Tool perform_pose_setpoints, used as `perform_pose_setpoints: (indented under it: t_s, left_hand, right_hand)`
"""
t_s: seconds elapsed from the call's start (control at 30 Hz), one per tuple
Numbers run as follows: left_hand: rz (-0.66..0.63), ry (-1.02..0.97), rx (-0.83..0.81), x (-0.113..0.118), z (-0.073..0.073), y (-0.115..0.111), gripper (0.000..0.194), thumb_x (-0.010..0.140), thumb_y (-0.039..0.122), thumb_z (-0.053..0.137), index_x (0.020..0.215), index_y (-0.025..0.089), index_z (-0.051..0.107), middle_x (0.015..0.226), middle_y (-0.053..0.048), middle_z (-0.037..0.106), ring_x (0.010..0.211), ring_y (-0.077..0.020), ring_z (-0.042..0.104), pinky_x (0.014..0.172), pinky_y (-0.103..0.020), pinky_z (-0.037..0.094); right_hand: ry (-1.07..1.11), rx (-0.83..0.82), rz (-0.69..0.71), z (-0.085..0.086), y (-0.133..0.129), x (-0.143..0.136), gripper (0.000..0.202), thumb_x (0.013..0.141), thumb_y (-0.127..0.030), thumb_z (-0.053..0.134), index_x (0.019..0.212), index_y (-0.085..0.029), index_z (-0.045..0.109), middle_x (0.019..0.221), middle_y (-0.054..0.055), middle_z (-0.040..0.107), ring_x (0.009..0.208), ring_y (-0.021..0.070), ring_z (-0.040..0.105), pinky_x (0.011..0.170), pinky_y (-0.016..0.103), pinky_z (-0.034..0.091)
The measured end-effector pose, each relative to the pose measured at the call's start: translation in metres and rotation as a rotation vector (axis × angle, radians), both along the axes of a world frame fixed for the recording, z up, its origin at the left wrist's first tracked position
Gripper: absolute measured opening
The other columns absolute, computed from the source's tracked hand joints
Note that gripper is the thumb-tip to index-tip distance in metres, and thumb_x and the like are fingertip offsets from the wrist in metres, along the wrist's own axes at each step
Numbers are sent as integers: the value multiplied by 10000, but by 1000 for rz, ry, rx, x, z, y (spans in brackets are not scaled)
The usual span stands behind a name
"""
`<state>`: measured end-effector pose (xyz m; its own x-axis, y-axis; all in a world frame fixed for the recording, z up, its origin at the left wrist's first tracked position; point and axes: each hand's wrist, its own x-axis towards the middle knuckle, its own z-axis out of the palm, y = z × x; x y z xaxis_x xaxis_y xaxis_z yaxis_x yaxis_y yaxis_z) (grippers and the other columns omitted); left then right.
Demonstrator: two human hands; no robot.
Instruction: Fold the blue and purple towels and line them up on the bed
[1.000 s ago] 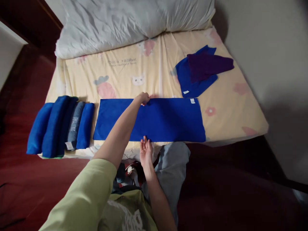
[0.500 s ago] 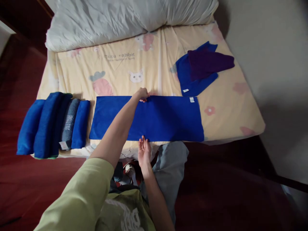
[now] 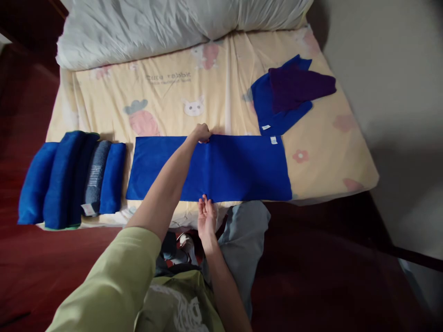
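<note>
A long blue towel (image 3: pixel 242 168) lies flat across the near part of the bed, folded into a strip. My left hand (image 3: pixel 201 133) reaches over it and pinches its far edge at the middle. At the middle of the near edge my right hand (image 3: pixel 206 216) grips the cloth with its fingertips. A small crease runs through the towel between my two hands.
Several rolled blue and grey towels (image 3: pixel 71 177) lie side by side at the bed's left end. A blue cloth (image 3: pixel 268 110) with a purple cloth (image 3: pixel 299 87) on it lies at the right. White pillows (image 3: pixel 180 23) sit at the head. A wall stands to the right.
Both hands have stayed at the towel's middle. A crease has formed between them, and my right fingers have closed onto the near edge. The view has shifted slightly.
</note>
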<state>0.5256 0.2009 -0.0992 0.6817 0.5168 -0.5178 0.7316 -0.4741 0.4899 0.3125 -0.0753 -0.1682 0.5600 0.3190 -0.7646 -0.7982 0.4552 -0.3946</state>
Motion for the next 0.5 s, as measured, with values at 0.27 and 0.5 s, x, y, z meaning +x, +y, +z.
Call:
perform_pose_setpoints:
  t_s: [0.27,0.5]
  left_hand:
    - [-9,-73,10,-5,10,-2,234,855,203,634,920,27,773,718,-123,679,722,-185,665,775,-287,549]
    - [37,-171,21,-23,56,-11,216,837,195,628,875,30,761,700,-132,659,730,-199,652,765,-313,556]
  right_hand:
    - [-82,-18,53,4,-5,-1,317,840,-441,754,993,-178,665,1270,148,730,1040,192,742,950,336,576]
    - [-185,-57,119,24,-15,2,373,838,-487,736,1024,-164,726,1300,143,718,977,189,744,818,285,551]
